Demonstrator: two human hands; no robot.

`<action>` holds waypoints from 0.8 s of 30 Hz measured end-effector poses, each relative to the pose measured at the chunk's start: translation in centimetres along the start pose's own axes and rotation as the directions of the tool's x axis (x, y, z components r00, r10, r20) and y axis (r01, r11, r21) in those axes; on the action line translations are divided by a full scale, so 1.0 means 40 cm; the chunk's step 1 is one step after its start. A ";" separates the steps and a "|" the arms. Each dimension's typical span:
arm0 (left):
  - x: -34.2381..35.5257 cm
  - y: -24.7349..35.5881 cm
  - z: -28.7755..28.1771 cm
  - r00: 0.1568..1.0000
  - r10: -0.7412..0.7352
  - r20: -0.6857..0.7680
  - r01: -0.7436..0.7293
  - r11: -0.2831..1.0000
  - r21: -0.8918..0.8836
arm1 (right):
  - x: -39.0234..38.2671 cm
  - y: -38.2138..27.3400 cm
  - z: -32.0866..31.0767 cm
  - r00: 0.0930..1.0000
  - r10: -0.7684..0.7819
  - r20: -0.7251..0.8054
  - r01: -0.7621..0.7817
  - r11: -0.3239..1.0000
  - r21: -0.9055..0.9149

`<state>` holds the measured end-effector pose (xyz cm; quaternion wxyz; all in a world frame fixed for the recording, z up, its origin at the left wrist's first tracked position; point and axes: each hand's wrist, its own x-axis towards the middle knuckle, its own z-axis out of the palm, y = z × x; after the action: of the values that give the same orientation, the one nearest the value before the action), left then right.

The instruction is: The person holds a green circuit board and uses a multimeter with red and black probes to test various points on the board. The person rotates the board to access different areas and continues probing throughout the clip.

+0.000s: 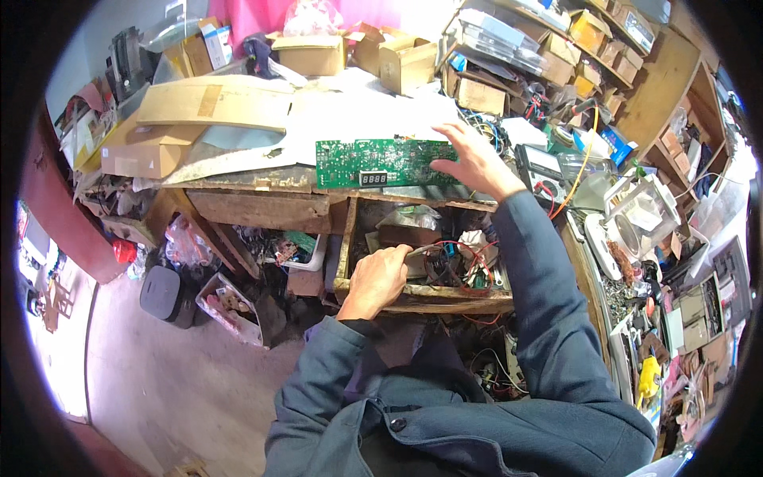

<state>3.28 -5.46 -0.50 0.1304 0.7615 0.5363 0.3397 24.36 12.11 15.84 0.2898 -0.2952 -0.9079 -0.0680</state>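
A long green circuit board [342, 165] with a small four-digit display [373, 178] lies along the front edge of the workbench. Over its right end is my right hand [473, 163], thumb and fingers apart; whether the fingertips touch the board I cannot tell. My left hand [377, 278] is closed at the left side of a pulled-out wooden drawer [445, 302]. A thin greyish end shows beside its fingers, but what it belongs to is hidden. Inside the drawer are red wires [469, 248], a brownish block [407, 232] and other loose parts.
Cardboard pieces [214, 103] cover the bench's left side, and open boxes [310, 56] stand at the back. A meter [544, 163] with leads sits right of my right hand. Cluttered shelves [572, 48] rise at the far right. A black bin [165, 294] stands on the floor.
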 end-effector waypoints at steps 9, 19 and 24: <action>-0.002 -0.003 0.001 0.999 -0.051 -0.004 0.051 0.999 -0.013 | 0.063 -0.018 -0.020 0.977 0.051 0.208 -0.084 0.985 0.154; -0.009 -0.007 0.008 0.996 -0.087 0.013 0.087 0.996 0.027 | 0.019 -0.124 -0.060 0.984 -0.040 0.171 0.012 0.987 0.162; -0.004 0.002 -0.002 0.996 -0.081 0.033 0.078 0.994 0.072 | 0.021 -0.126 -0.026 0.999 -0.040 -0.031 0.040 0.999 0.015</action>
<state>3.25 -5.64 -0.46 0.1265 0.7498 0.5754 0.3012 21.42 8.12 17.40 0.3045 -0.2736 -0.9096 -0.0710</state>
